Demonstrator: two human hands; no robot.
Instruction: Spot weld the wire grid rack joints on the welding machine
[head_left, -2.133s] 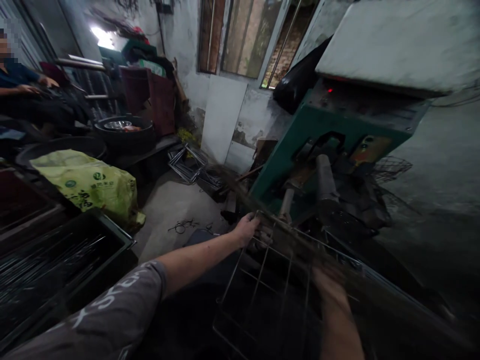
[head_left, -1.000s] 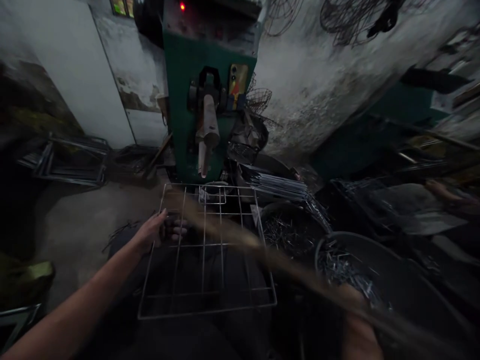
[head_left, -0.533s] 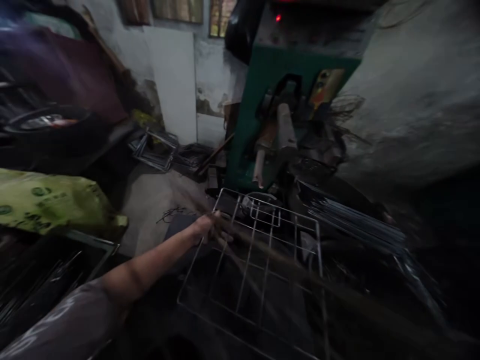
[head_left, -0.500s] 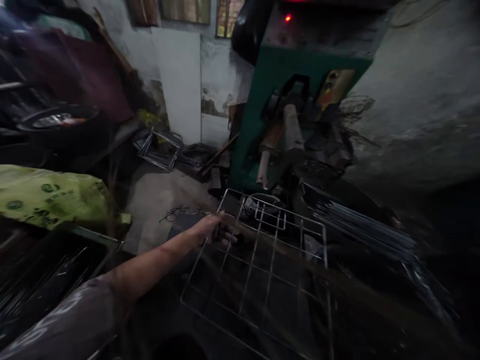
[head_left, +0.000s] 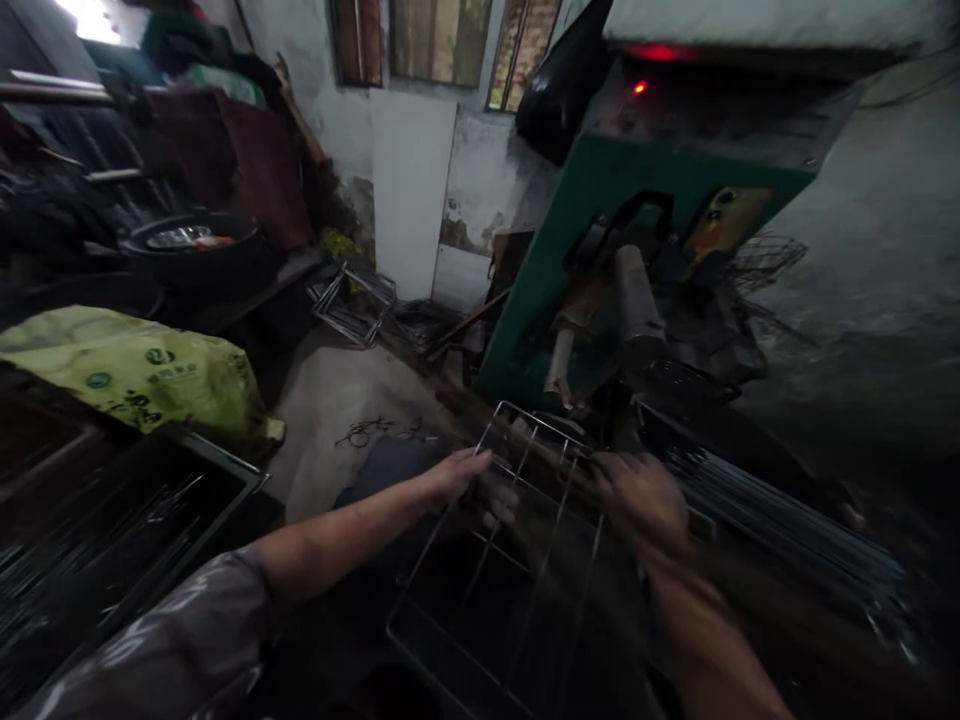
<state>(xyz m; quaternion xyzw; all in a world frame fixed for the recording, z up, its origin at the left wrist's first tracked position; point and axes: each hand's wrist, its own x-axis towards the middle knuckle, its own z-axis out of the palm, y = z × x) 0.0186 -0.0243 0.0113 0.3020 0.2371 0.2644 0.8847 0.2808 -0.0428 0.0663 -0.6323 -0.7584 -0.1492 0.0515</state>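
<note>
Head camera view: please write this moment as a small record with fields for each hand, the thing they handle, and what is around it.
left hand: grips the left edge of the wire rack
right hand: blurred, on the rack's far right part; grip unclear
wire rack: metal grid, held tilted in front of the person
machine: green, behind the rack, red light on
rods: bundle of thin metal rods to the right of the rack
bag: yellow-green, at left, above a dark tray
</note>
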